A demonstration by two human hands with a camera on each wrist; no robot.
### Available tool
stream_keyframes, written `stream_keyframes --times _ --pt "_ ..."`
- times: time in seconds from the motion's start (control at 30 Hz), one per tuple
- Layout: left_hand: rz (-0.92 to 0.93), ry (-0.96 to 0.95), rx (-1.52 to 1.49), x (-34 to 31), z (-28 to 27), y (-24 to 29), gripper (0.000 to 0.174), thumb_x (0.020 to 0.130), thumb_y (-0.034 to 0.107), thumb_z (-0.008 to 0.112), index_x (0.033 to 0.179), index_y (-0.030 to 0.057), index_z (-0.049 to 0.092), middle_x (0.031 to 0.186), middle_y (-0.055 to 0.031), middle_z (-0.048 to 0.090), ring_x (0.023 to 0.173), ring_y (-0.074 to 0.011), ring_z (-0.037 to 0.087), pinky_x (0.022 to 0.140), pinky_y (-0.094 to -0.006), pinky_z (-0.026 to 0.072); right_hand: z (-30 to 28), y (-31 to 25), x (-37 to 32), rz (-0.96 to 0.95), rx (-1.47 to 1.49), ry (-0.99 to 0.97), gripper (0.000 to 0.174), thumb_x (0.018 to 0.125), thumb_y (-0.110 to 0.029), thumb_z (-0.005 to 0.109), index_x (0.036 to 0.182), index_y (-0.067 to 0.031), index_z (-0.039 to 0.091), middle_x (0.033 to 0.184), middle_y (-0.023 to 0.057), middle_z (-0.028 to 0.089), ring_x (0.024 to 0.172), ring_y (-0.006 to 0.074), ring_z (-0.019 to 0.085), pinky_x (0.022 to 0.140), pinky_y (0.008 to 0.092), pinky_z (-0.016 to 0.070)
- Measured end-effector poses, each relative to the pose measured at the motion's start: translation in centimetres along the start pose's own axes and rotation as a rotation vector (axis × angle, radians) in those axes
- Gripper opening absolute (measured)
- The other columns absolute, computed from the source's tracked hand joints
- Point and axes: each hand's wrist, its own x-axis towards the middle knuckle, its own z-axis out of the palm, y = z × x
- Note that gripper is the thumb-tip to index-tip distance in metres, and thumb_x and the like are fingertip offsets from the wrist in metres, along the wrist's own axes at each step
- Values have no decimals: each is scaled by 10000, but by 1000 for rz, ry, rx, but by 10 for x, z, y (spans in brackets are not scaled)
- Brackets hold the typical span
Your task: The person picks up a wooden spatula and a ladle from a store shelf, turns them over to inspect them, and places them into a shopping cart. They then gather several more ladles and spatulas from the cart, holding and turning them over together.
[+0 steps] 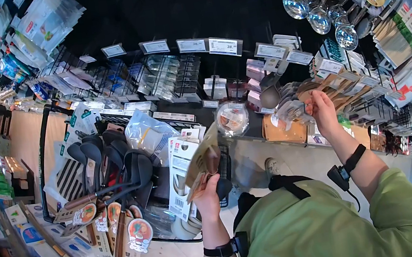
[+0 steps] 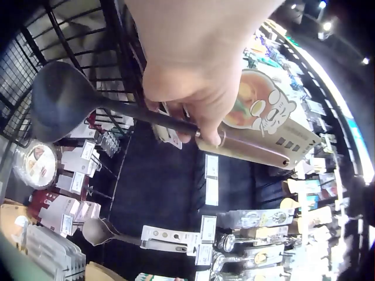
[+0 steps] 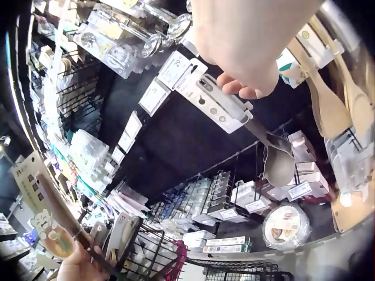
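Observation:
My left hand grips a dark ladle at the lower end of its brown handle. In the left wrist view the ladle points its round black bowl left, and its printed card shows a cartoon animal and a bowl of food. My right hand is raised by the hanging utensils on the right, its fingers loosely bent. Nothing shows between those fingers in the right wrist view. There, a grey ladle on a white card hangs just below the fingertips, and wooden spatulas hang to the right.
A black wire cart in front of me holds dark ladles and turners, carded brown-handled utensils and a clear plastic bag. Shiny metal ladles hang at upper right. A round wrapped item stands on the lower shelf.

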Motion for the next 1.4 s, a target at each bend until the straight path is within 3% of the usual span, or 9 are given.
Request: stream_keyframes --times 0.07,0.23,0.3,0.4,0.63,0.7,0.97,1.17,1.4 --pt "53 -35 190 2 -5 -4 297 758 -68 625 1048 -35 576 989 -92 627 902 -145 582 832 -254 436 9 4 -8 42 -30 -34 210 913 -277 508 988 -82 536 764 21 576 627 81 517 584 205 410" --pt "40 -73 154 3 -10 -11 281 754 -61 595 1031 -22 614 961 -92 652 880 -152 598 866 -274 422 32 12 -24 29 -89 -72 197 914 -253 507 982 -71 540 766 28 574 634 86 518 604 212 419" --pt "250 -187 418 6 -21 -18 322 721 -68 655 1036 -31 600 1009 -91 629 956 -169 570 923 -302 391 42 14 -30 41 -118 -87 183 912 -230 509 978 -62 542 768 33 574 625 87 519 605 211 423" --pt "323 -203 525 9 -25 -17 305 699 -57 676 998 -21 626 976 -92 643 952 -175 571 954 -313 366 53 18 -36 43 -166 -126 179 912 -220 505 974 -57 544 766 30 575 624 86 518 610 210 421" --pt "371 -240 546 13 -28 -15 339 679 -71 686 1009 -19 626 942 -92 652 945 -165 573 934 -304 385 73 20 -42 6 -267 -200 184 917 -203 491 965 -34 548 768 28 587 638 77 515 623 211 418" --pt "293 -156 450 14 -28 -17 318 682 -72 690 992 -34 624 925 -93 653 910 -154 587 854 -282 440 73 23 -41 -4 -266 -218 186 918 -202 490 965 -32 550 770 28 587 640 77 513 626 212 419" --pt "240 -155 507 27 -37 -9 307 678 -31 697 978 7 646 914 -88 666 946 -224 581 892 -330 420 75 26 -48 -14 -274 -255 185 918 -190 493 960 -23 559 773 29 590 650 78 519 623 210 422" --pt "257 -83 434 36 -39 1 283 706 -16 690 983 -9 638 911 -90 661 927 -169 585 851 -284 433 91 18 -62 4 -281 -297 165 912 -166 506 981 -25 559 768 28 590 654 66 521 630 197 431" --pt "-27 -214 279 34 -32 16 276 711 -8 691 976 -37 621 924 -83 653 846 -145 604 793 -267 466 151 -24 -95 -165 -276 -660 289 915 -147 493 1183 -46 460 1045 36 536 893 72 495 790 226 414"
